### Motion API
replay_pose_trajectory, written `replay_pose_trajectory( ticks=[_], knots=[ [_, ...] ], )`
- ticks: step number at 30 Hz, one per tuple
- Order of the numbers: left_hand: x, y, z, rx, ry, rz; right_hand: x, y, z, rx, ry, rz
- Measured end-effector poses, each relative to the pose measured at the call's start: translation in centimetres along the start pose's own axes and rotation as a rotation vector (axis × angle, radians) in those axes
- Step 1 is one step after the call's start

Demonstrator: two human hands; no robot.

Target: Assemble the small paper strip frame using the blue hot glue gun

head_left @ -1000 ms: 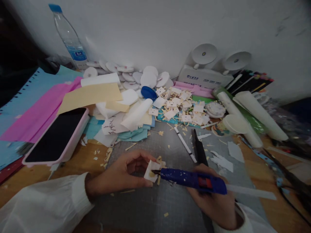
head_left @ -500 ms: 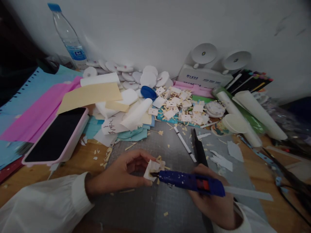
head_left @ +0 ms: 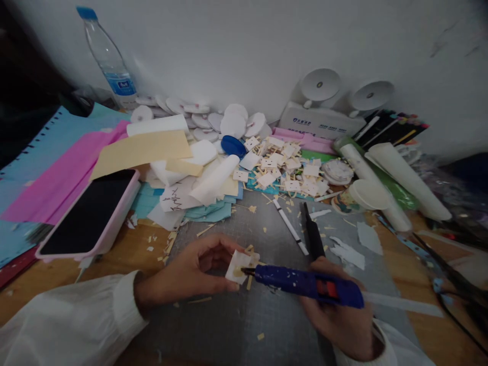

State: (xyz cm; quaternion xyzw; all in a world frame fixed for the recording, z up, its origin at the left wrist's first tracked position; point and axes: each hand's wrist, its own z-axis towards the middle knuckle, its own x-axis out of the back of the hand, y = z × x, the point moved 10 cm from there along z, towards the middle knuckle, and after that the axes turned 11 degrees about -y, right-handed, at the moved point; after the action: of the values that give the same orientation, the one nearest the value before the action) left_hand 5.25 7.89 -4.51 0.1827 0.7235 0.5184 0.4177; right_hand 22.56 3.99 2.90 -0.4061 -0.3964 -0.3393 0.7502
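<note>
Shifting the glue gun [head_left: 290, 280] slightly rightward since a moment ago, gripping it in the right hand [head_left: 339, 323], pinching a white card [head_left: 234, 265] with the left hand [head_left: 190, 270]

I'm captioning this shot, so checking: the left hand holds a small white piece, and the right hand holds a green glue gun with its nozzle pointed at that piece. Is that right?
Not quite: the glue gun in the right hand is blue, not green, as the head view shows.

L fingers [head_left: 220, 242] — pinch; R fingers [head_left: 315, 311] — grip
</note>
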Motion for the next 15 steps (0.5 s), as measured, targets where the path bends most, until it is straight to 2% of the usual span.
replay_pose_trajectory(
  ticks=[5, 15],
  knots=[
    [0.25, -0.17, 0.00, 0.012, 0.014, 0.010, -0.06, 0.04, -0.13, 0.006, 0.010, -0.030],
    [0.02, -0.14, 0.01, 0.014, 0.011, -0.008, -0.42, -0.04, -0.01, 0.000, -0.031, 0.107]
  ],
)
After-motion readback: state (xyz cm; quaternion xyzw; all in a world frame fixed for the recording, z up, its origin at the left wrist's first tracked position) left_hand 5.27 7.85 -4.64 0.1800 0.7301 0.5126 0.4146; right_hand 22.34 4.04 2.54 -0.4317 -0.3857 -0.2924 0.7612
